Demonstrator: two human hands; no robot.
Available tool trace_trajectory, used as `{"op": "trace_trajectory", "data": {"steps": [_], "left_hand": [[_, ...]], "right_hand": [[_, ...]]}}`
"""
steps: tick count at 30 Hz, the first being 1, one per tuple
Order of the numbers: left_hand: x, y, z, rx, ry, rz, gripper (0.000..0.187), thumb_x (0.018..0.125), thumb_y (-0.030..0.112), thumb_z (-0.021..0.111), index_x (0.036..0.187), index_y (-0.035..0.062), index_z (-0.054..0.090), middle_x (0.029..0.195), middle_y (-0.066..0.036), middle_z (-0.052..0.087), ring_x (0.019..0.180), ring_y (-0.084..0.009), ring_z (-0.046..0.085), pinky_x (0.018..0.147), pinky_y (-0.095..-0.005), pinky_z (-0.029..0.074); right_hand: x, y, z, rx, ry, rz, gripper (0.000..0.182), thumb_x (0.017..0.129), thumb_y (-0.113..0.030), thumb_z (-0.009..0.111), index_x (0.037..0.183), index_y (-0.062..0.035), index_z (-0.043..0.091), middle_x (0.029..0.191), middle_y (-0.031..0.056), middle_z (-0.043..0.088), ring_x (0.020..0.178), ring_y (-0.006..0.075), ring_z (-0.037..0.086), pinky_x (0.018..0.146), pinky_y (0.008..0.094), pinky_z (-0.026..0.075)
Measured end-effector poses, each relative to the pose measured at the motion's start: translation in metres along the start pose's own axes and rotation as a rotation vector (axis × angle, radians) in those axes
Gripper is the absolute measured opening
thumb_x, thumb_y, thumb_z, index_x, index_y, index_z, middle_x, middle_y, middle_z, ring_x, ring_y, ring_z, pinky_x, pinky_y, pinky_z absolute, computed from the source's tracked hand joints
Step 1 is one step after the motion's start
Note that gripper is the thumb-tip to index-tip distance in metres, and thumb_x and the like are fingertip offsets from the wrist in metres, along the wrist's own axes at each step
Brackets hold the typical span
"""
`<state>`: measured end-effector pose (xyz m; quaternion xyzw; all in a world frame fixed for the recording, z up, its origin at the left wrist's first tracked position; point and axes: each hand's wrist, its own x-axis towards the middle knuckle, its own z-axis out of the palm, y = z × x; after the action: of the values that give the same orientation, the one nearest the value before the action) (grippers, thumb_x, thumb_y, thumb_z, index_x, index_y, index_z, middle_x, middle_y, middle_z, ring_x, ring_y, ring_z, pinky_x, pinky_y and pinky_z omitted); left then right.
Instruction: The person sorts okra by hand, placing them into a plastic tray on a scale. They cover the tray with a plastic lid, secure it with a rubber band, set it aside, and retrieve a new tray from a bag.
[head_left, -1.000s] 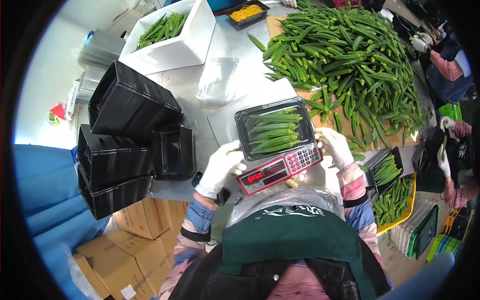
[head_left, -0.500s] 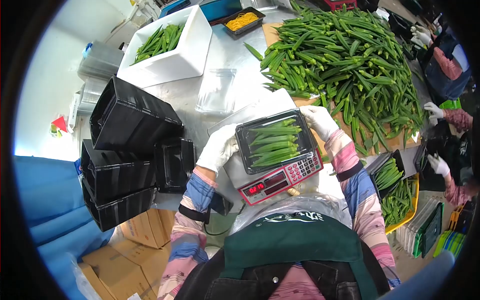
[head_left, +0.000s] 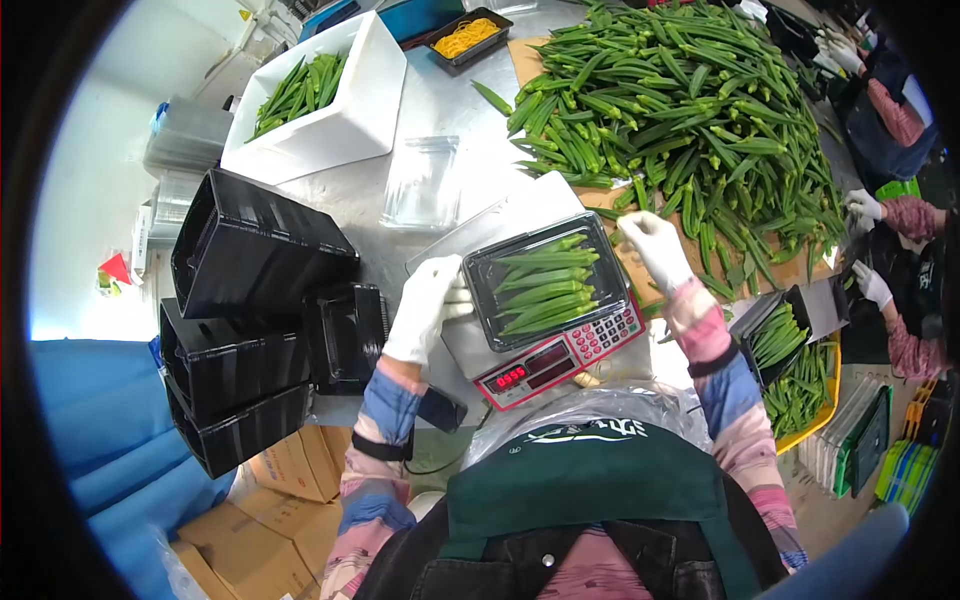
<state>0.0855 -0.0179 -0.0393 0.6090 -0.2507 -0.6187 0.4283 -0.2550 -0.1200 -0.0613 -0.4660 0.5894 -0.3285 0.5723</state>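
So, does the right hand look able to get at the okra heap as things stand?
Probably yes: the okra heap spreads close beyond the gloved right hand, and nothing seems to stand between them.

At twelve o'clock on the metal bench (head_left: 440,95) sits a shallow black rectangular tray (head_left: 450,55) of thin yellow strands (head_left: 466,38). A small red triangle (head_left: 117,267) shows at nine. Blue draped fabric (head_left: 115,430) hangs between eight and nine, with brown cardboard cartons (head_left: 245,545) between seven and eight. A green-and-blue checked bag (head_left: 905,470) lies towards four; a pink-sleeved person in dark clothing (head_left: 880,140) stands near two.
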Motion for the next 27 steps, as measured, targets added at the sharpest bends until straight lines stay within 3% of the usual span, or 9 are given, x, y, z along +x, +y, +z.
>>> {"op": "trace_trajectory", "data": {"steps": [3,5,11,15,16,18,22,24,27], "left_hand": [[-0.041,-0.012,0.003,-0.007,-0.030,-0.028,0.024,0.098,0.023,0.064,0.111,0.0039,0.061,0.094,-0.006,0.065,0.077,-0.0174,0.068,0.069,-0.0311,0.059],[-0.064,-0.035,0.008,-0.122,-0.106,-0.147,0.027,0.099,0.017,0.062,0.121,0.0018,0.056,0.100,-0.009,0.062,0.086,-0.0235,0.068,0.078,-0.0380,0.060],[-0.082,-0.071,0.025,-0.565,-0.091,-0.096,0.024,0.093,0.007,0.067,0.114,0.0058,0.056,0.097,-0.007,0.062,0.094,-0.0259,0.069,0.083,-0.0387,0.059],[-0.069,-0.081,0.030,-0.737,-0.106,-0.089,0.019,0.094,0.005,0.065,0.111,0.0068,0.057,0.094,-0.005,0.061,0.075,-0.0142,0.059,0.067,-0.0295,0.050],[-0.064,-0.085,0.028,-0.805,-0.219,-0.053,0.020,0.094,0.004,0.064,0.112,0.0067,0.057,0.094,-0.004,0.060,0.067,-0.0089,0.050,0.061,-0.0263,0.043],[-0.066,-0.082,0.030,-0.832,-0.286,-0.058,0.020,0.093,0.004,0.064,0.112,0.0068,0.057,0.094,-0.005,0.059,0.067,-0.0072,0.049,0.061,-0.0259,0.041],[-0.065,-0.088,0.030,-0.728,-0.265,-0.092,0.018,0.094,0.004,0.063,0.111,0.0057,0.056,0.095,-0.006,0.059,0.066,-0.0114,0.051,0.065,-0.0278,0.046],[-0.063,-0.092,0.022,-0.620,-0.331,-0.072,0.021,0.096,0.009,0.063,0.115,0.0027,0.057,0.097,-0.008,0.062,0.072,-0.0173,0.060,0.071,-0.0304,0.053],[-0.072,-0.047,0.014,-0.131,-0.266,-0.168,0.029,0.097,0.013,0.063,0.122,-0.0004,0.057,0.102,-0.011,0.065,0.084,-0.0199,0.066,0.075,-0.0324,0.056]], "right_hand": [[-0.039,0.026,-0.021,0.058,-0.197,0.050,0.029,0.096,-0.027,0.066,0.106,-0.0005,0.067,0.086,0.0043,0.068,0.074,0.0098,0.062,0.066,0.0240,0.049],[-0.069,0.025,-0.019,0.078,-0.246,0.131,0.029,0.098,-0.025,0.064,0.110,0.0009,0.067,0.086,0.0036,0.067,0.075,0.0108,0.063,0.069,0.0239,0.050],[-0.088,0.057,-0.008,0.561,-0.244,0.208,0.024,0.095,-0.016,0.067,0.113,-0.0002,0.064,0.094,0.0024,0.064,0.083,0.0108,0.062,0.075,0.0255,0.050],[-0.091,0.066,-0.002,0.768,-0.308,0.166,0.028,0.095,-0.011,0.065,0.121,-0.0006,0.060,0.088,-0.0025,0.057,0.076,0.0080,0.051,0.072,0.0251,0.045],[-0.089,0.070,0.000,0.848,-0.329,0.154,0.031,0.095,-0.011,0.064,0.123,-0.0003,0.058,0.087,-0.0035,0.054,0.074,0.0074,0.049,0.071,0.0250,0.044],[-0.088,0.069,0.002,0.983,-0.358,0.161,0.039,0.096,-0.009,0.063,0.132,0.0010,0.053,0.084,-0.0057,0.048,0.069,0.0061,0.042,0.070,0.0247,0.043],[-0.090,0.071,-0.001,0.984,-0.387,0.085,0.041,0.097,-0.014,0.064,0.131,0.0054,0.054,0.085,-0.0048,0.054,0.068,0.0050,0.046,0.070,0.0241,0.043],[-0.088,0.071,-0.009,0.740,-0.290,0.066,0.037,0.095,-0.014,0.065,0.127,0.0035,0.059,0.087,-0.0027,0.058,0.071,0.0060,0.050,0.071,0.0239,0.044],[-0.083,0.048,-0.026,0.352,-0.202,0.092,0.032,0.096,-0.016,0.065,0.122,0.0018,0.063,0.092,0.0025,0.065,0.079,0.0105,0.059,0.077,0.0244,0.048]]}}
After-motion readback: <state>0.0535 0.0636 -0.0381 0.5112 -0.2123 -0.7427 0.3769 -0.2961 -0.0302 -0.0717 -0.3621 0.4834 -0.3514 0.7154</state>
